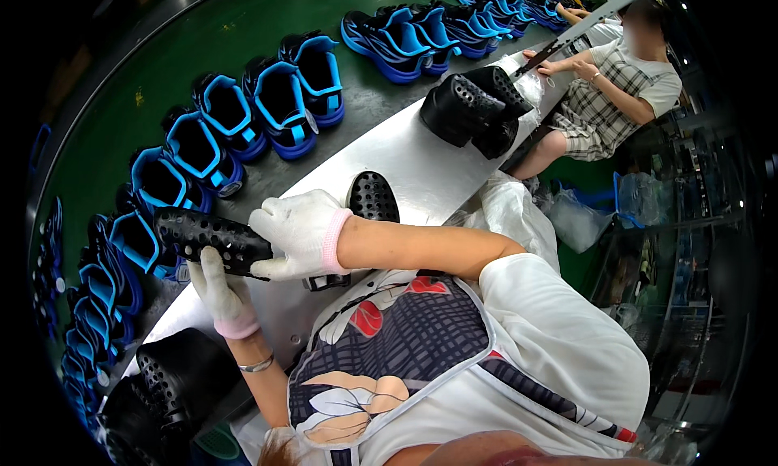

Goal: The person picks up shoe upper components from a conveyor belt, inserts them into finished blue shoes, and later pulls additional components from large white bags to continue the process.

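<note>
Both my hands wear white gloves with pink cuffs. Between them is a black, shoe-shaped piece dotted with round holes point(209, 237), held sideways above the metal ledge. My left hand point(220, 297) grips it from below, fingers pressed against its near side. At its right end my right hand point(298, 227) is closed on it, thumb and fingers on either side. Just beyond my right wrist, a second black perforated piece point(373, 195) lies on the ledge, partly hidden by my forearm. Part of another black item point(327, 282) shows beneath my right hand.
Black-and-blue sports shoes point(279, 101) stand in a long curved row on the green conveyor point(235, 16). Stacked black perforated pieces point(466, 109) sit on the metal ledge point(405, 150), with more point(174, 377) at lower left. Another person point(620, 93) sits at the far right near plastic bags point(579, 219).
</note>
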{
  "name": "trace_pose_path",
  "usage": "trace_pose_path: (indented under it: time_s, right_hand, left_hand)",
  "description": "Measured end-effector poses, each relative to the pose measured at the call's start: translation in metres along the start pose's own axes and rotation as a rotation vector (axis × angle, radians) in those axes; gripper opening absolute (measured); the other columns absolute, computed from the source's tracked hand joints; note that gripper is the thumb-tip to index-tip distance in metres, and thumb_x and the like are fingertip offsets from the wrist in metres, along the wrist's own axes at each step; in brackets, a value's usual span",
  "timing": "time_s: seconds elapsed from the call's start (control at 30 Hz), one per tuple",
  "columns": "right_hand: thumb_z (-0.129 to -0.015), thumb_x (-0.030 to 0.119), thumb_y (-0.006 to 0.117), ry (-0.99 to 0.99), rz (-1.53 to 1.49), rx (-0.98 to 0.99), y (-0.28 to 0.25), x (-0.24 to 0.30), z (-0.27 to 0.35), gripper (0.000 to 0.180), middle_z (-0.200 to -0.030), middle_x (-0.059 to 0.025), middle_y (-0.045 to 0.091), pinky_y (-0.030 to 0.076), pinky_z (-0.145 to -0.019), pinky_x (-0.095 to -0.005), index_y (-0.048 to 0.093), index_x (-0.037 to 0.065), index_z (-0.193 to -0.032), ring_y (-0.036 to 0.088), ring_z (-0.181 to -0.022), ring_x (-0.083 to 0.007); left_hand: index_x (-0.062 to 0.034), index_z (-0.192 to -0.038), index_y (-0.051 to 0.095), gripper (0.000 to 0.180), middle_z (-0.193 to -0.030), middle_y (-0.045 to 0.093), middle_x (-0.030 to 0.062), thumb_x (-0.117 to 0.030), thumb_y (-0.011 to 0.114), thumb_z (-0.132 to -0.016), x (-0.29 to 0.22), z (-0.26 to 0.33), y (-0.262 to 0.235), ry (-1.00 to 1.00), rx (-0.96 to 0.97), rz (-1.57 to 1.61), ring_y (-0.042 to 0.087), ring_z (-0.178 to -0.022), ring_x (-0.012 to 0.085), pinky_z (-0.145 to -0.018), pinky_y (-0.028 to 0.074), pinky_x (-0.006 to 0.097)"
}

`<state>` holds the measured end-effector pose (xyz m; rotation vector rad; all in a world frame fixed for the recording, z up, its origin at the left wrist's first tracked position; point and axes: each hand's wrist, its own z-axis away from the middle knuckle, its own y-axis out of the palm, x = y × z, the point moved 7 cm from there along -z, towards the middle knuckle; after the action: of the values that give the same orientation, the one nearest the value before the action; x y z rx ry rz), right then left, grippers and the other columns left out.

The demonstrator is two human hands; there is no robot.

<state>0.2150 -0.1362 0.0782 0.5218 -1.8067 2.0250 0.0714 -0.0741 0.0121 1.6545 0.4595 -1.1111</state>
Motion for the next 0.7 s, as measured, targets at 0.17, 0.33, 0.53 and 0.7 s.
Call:
trace_pose_path:
  time_s: [0.17, 0.33, 0.53, 0.7]
  right_hand:
    - [-0.081, 0.051, 0.062, -0.034, -0.052, -0.07, 0.004, 0.0, -0.014, 0.051, -0.084, -0.0164, 0.064, 0.054, -0.068, -0.0427, 0.056, 0.002, -0.092, 0.066, -0.078, -0.0346]
    - [-0.081, 0.05, 0.063, -0.027, -0.065, 0.041, -0.003, 0.011, -0.028, 0.049, -0.083, -0.018, 0.065, 0.052, -0.068, -0.0452, 0.056, 0.003, -0.095, 0.065, -0.077, -0.038]
    - [-0.08, 0.051, 0.065, -0.015, -0.032, -0.015, -0.02, 0.035, -0.04, 0.048, -0.079, -0.0177, 0.067, 0.052, -0.066, -0.0424, 0.062, 0.005, -0.092, 0.067, -0.074, -0.0357]
    - [-0.082, 0.047, 0.066, 0.036, 0.028, 0.045, -0.036, 0.029, -0.073, 0.045, -0.069, -0.0164, 0.064, 0.051, -0.062, -0.0354, 0.063, 0.002, -0.085, 0.066, -0.067, -0.0291]
  left_hand:
    - [-0.0007, -0.139, 0.041, 0.039, -0.128, 0.056, 0.0087, -0.016, 0.046, -0.103, 0.008, -0.011, -0.003, -0.033, -0.054, 0.159, 0.057, -0.111, 0.0168, -0.099, 0.044, 0.033]
    - [-0.0009, -0.128, 0.05, 0.034, -0.117, 0.061, 0.0068, -0.02, 0.054, -0.1, -0.006, -0.014, -0.016, -0.037, -0.139, -0.029, 0.059, -0.102, 0.0137, -0.09, 0.047, 0.029]
    - [-0.0004, -0.108, 0.064, 0.029, -0.103, 0.062, 0.0038, -0.026, 0.064, -0.095, -0.04, -0.012, -0.023, -0.081, -0.194, -0.311, 0.055, -0.087, 0.0089, -0.081, 0.047, 0.026]
    - [0.0, -0.117, 0.061, 0.039, -0.118, 0.057, 0.014, -0.022, 0.069, -0.086, -0.068, -0.022, -0.048, 0.238, -0.32, -0.781, 0.064, -0.099, 0.0226, -0.085, 0.052, 0.031]
